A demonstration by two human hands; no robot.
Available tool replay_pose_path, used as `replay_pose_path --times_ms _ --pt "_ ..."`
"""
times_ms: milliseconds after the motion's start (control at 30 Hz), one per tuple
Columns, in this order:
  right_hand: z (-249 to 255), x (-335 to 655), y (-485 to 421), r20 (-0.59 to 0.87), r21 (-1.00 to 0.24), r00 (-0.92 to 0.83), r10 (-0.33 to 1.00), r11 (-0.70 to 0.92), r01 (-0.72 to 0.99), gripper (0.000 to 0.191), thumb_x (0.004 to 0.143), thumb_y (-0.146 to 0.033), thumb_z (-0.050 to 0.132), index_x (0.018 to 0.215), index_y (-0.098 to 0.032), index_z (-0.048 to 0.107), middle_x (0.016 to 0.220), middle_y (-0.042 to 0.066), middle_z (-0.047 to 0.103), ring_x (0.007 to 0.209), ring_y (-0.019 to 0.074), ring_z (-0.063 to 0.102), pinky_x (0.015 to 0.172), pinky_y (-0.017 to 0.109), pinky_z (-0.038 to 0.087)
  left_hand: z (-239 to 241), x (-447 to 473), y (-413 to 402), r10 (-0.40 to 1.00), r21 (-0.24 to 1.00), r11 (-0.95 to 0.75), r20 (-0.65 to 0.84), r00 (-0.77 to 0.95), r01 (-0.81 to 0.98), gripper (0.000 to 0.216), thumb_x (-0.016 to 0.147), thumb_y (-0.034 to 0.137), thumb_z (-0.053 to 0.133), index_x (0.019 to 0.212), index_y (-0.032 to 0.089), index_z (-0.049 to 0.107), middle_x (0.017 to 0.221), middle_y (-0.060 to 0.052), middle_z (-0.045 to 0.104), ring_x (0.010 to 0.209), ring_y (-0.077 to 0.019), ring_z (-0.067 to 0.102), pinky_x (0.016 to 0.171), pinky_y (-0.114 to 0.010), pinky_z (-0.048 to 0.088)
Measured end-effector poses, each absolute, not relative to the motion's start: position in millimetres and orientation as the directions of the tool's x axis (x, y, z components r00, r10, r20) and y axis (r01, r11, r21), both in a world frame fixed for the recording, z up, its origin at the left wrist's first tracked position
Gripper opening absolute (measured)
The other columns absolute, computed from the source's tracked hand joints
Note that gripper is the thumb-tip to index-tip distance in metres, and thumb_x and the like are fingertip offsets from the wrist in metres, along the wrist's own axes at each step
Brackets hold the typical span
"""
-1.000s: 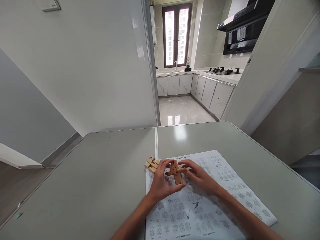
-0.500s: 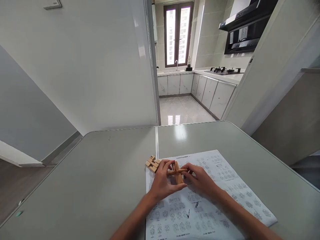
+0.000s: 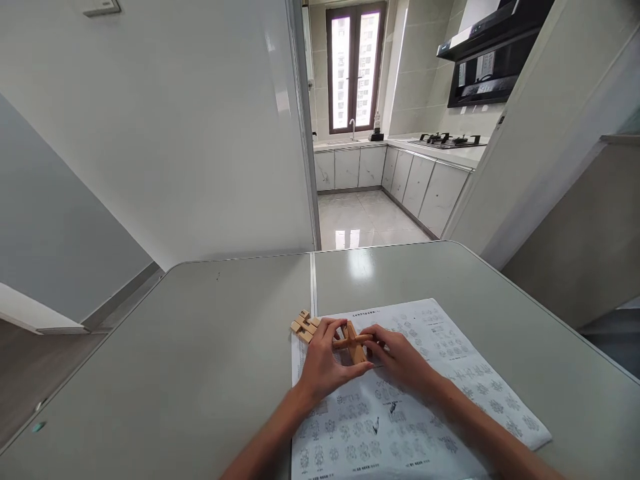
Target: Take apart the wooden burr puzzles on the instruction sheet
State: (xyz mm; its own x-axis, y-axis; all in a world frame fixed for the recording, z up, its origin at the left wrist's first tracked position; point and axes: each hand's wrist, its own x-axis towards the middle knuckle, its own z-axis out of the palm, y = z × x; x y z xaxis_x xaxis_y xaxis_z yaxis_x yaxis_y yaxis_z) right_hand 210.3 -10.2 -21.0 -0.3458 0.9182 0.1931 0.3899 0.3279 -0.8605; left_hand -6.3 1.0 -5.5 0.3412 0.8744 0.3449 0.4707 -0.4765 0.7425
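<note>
Crossed wooden pieces (image 3: 356, 348) are held over the printed sheet (image 3: 350, 433), spanned by the left hand (image 3: 320, 363), pinched in the right hand's (image 3: 396, 353) fingers; seemingly they are interlocked, while notched blocks (image 3: 301, 329) are left apart.

2-pane window (image 3: 355, 70), black range hood (image 3: 500, 32) above stove (image 3: 447, 141)

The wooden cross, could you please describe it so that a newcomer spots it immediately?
On the table lies a printed sheet. Over it, the left hand and right hand hold the wooden cross. Unlike the paler blocks nearby, it is held.
</note>
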Motion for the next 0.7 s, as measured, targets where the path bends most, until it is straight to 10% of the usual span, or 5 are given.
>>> replay_pose_path --times_ms 700 --pt "-18.9 212.0 -7.5 0.21 -0.842 -0.346 0.914 0.349 0.412 0.027 0.108 -0.039 0.041 0.108 -0.024 0.063 0.078 0.002 0.071 0.069 0.0191 0.065 0.071 0.032 0.051 2.2 -8.3 1.2 0.855 0.753 -0.502 0.356 0.378 0.426 0.078 0.065 0.043 0.094 0.133 0.029 0.058 0.127 -0.008 0.059 0.099 -0.0241 0.065 0.091 -0.043 0.06"
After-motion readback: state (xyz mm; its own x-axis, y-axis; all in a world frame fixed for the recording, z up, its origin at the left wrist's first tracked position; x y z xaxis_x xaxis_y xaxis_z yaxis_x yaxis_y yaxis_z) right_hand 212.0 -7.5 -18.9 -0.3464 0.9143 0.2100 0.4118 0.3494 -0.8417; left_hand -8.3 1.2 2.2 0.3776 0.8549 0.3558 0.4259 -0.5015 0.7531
